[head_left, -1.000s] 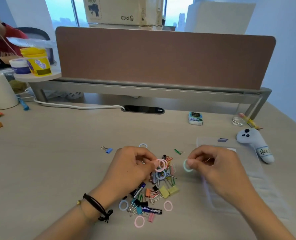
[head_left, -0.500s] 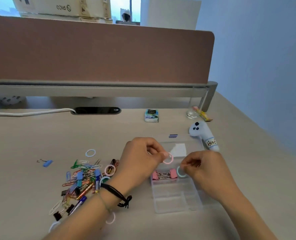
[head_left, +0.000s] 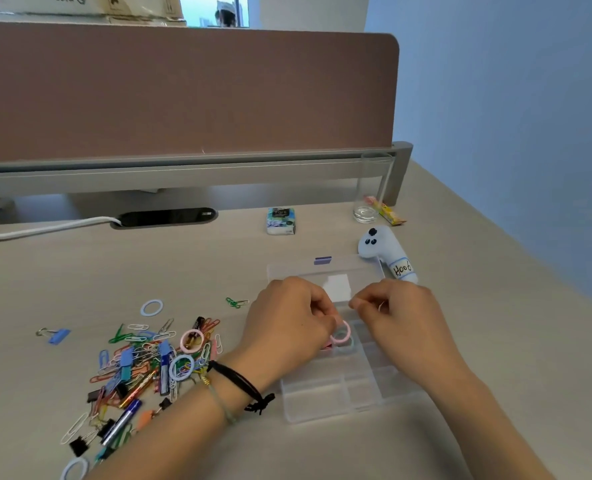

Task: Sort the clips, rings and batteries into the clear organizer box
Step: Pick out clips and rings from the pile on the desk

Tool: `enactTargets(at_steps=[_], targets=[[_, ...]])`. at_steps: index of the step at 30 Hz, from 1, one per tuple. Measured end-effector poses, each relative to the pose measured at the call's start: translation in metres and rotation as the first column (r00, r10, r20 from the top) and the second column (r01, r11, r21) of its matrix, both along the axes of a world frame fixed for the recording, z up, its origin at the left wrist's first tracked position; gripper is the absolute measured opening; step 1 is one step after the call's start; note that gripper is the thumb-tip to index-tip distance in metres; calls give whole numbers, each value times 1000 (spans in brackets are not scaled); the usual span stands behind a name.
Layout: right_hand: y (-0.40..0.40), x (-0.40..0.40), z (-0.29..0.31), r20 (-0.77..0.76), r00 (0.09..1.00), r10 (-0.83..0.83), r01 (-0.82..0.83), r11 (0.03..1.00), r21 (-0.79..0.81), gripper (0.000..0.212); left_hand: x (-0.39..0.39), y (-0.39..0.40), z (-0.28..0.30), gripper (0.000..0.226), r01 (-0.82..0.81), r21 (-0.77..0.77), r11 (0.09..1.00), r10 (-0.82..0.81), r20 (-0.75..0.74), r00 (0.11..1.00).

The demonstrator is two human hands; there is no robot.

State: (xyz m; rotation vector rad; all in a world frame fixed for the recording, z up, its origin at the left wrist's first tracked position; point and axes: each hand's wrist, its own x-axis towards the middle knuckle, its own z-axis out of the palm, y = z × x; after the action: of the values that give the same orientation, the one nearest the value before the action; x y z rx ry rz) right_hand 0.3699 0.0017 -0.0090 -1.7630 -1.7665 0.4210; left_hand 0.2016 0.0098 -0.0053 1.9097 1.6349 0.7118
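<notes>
Ring at the edge: a pale blue ring (head_left: pixel 74 468) lies at the bottom of the picture. Part of it is cut off.
Pile: a heap (head_left: pixel 142 368) of clips, rings and batteries lies on the table (head_left: pixel 495 393), left of the box. The bits are tangled and lie on top of each other, so you cannot count them. A dark blue battery (head_left: pixel 123 422) sticks out near the front.
Left hand: the left hand (head_left: pixel 287 327) is over the left side of the box. Its fingers are curled and pinch a pink ring (head_left: pixel 341 332). The fingertips are hard to see.
Right hand: the right hand (head_left: pixel 402 313) is over the right side of the box. Its fingers are curled with the tips pressed together. You cannot tell if they hold anything.
Box: the clear box (head_left: pixel 339 393) lies open on the table, under both hands. It has little walls that make small parts. It is see-through, so its edges are faint.
Inside the box: under the pink ring lies a pale green ring (head_left: pixel 345 348). Something pink (head_left: pixel 326 345) peeks out beside it, mostly hidden by the left hand.
Lid: the lid (head_left: pixel 325 275) lies flat behind the hands, with a purple catch (head_left: pixel 322 260).
Loose bits: a blue binder clip (head_left: pixel 57 336), a blue ring (head_left: pixel 151 307) and a green paper clip (head_left: pixel 235 302) lie apart from the heap.
Far back: a soft toy (head_left: pixel 386 252), a small pack (head_left: pixel 280 221) and a glass (head_left: pixel 370 188) stand near the brown screen (head_left: pixel 183 91).
</notes>
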Motion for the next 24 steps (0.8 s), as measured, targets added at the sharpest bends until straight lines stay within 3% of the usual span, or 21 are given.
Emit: enactTargets(at_steps=[7,14,18,24], targets=[[-2,-1,0,-67,998,15,-16,1000,-18,15,3,3,-2,16,17,-8,1000,-17,-37,999],[-13,-31,6,-148,976,158,-150,987,63,15,-47,-10,1,10,-39,83,996,43,-37,998],[-20,-68,12,-12,950,313,-312,949,54,18,-104,-24,3,5,-91,113,989,102,-94,990],[-18,-133,12,175,866,467,-464,884,-60,20,-183,-30,7,16,-186,134,973,211,-209,955]])
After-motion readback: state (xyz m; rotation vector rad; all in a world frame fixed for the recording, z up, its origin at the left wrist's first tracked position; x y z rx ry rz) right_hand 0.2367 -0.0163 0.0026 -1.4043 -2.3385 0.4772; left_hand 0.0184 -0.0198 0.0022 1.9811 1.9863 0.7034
